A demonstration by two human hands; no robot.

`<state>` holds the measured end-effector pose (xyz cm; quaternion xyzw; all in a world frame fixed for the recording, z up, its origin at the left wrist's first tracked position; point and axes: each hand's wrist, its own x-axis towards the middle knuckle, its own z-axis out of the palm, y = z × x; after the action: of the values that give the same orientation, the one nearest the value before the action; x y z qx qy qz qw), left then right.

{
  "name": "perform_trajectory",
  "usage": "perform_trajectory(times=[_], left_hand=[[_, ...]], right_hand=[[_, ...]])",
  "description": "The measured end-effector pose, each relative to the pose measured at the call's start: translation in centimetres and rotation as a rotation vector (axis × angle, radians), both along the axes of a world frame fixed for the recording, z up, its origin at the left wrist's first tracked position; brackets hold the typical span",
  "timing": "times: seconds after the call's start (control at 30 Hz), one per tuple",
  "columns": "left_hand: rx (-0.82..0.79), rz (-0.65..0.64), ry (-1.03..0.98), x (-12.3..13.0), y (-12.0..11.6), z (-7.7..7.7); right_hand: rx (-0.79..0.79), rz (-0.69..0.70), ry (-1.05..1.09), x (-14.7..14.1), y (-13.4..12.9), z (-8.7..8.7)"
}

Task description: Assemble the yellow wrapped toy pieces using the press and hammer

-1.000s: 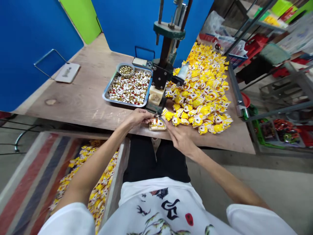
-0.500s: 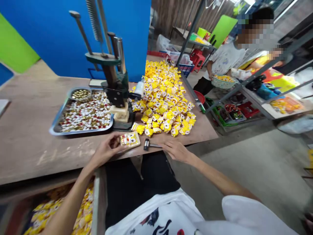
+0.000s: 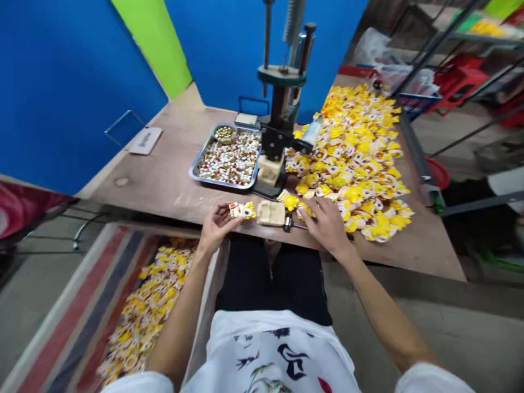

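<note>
My left hand (image 3: 219,224) pinches a yellow and white figure (image 3: 243,210) over the table's front edge, left of a cream mould block (image 3: 271,213). The block shows no figure in it. A small black-headed hammer (image 3: 289,222) lies to its right, its handle running toward my right hand (image 3: 326,222). That hand is at the near edge of the large pile of yellow figures (image 3: 352,158), fingers curled over a yellow piece. Behind the block stands a hand press (image 3: 278,125), and left of it a metal tray (image 3: 196,176) holds small white, red and gold parts.
A small dish of gold parts (image 3: 225,134) sits in the tray's back corner. A white box (image 3: 146,140) lies on the table at left. Below my left arm, a striped-lined bin (image 3: 77,305) holds many yellow figures. Metal frame bars (image 3: 417,158) stand at right.
The yellow and white figure has come off the block in my left hand. My right hand has moved from the hammer's handle to the pile's edge. The view has swung left.
</note>
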<state>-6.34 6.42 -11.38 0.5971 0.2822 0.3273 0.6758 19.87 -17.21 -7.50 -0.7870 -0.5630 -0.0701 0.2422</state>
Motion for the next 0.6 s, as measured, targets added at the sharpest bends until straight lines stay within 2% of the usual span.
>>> perform_trajectory(times=[0.1, 0.2, 0.3, 0.37, 0.43, 0.5, 0.6], left_hand=[[-0.050, 0.120, -0.010, -5.2, -0.6, -0.9], [-0.094, 0.307, 0.046, -13.0, -1.0, -3.4], [-0.158, 0.569, 0.262, -21.4, -2.1, -8.2], [-0.196, 0.719, 0.504, -25.2, -3.3, -12.3], [-0.200, 0.792, 0.677, -27.1, -4.4, -16.1], [-0.181, 0.822, 0.745, -27.4, -5.2, -18.9], [-0.136, 0.830, 0.773, -26.7, -5.6, -20.9]], right_hand=[[-0.216, 0.042, -0.026, 0.9, 5.0, 1.1], [-0.373, 0.079, -0.043, 2.1, 7.3, 0.8], [-0.413, 0.178, -0.006, 3.3, 7.6, 0.0], [-0.418, 0.223, 0.038, 3.8, 7.4, -0.3], [-0.388, 0.226, 0.075, 3.9, 7.3, -0.4], [-0.319, 0.215, 0.132, 3.8, 7.1, -0.2], [-0.159, 0.170, 0.355, 3.6, 6.7, 0.5]])
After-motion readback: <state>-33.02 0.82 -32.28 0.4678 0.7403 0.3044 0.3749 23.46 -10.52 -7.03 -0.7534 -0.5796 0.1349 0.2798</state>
